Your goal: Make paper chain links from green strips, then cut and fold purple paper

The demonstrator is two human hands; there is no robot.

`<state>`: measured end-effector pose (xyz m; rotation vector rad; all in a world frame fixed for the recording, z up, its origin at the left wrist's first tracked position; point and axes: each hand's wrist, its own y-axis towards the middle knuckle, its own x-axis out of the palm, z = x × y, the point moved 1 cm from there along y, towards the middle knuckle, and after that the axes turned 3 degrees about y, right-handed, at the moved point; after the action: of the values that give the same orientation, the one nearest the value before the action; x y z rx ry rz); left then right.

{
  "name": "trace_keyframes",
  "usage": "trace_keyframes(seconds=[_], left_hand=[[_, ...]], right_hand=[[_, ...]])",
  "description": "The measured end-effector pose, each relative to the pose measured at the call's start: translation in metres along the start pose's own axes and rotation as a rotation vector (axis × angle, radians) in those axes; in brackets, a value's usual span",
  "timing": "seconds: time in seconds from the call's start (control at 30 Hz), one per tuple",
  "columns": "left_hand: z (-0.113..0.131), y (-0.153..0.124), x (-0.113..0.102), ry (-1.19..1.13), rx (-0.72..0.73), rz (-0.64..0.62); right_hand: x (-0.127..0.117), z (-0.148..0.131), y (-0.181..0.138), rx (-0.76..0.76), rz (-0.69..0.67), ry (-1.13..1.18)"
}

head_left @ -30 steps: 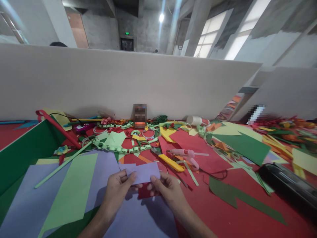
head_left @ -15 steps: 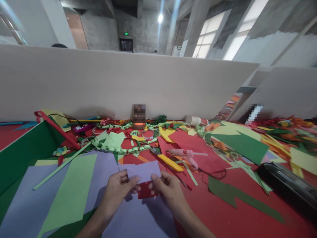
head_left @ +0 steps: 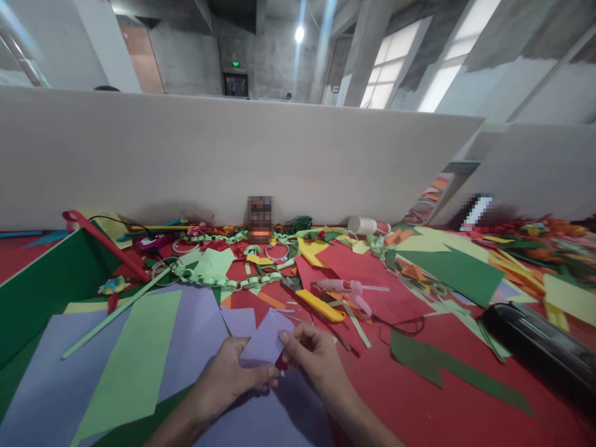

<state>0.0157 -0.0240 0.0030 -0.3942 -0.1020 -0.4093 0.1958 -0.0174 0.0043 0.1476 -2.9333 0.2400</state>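
Both my hands meet low in the middle of the view over a small lilac paper piece. My left hand lies along its lower edge with the thumb pressing it, fingers closed on it. My right hand pinches its right corner with thumb and forefinger. The piece now stands tilted, one corner pointing up. A small red scrap peeks out between my hands. Beneath them lies a large lilac sheet on the red table.
A yellow box cutter and a pink glue gun lie just beyond my hands. Light green sheet to the left, green paper chain behind, dark green cutouts and a black case to the right. A grey partition stands behind.
The lilac piece went from a flat, wide rectangle held at both ends to a tilted, folded-over shape. My left hand shifted under it toward the right; the red scrap is mostly covered.
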Motion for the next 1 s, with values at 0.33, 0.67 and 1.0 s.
trace_keyframes(seconds=[0.33, 0.67, 1.0], left_hand=[[-0.005, -0.003, 0.003, 0.115, -0.028, 0.070], [-0.012, -0.011, 0.010, 0.116, -0.101, 0.158], [-0.012, -0.020, 0.025, 0.097, -0.167, 0.127]], right_hand=[[0.003, -0.005, -0.003, -0.065, -0.042, -0.080], [0.003, -0.001, -0.003, -0.091, -0.042, -0.072], [0.005, 0.005, -0.008, 0.067, -0.134, 0.094]])
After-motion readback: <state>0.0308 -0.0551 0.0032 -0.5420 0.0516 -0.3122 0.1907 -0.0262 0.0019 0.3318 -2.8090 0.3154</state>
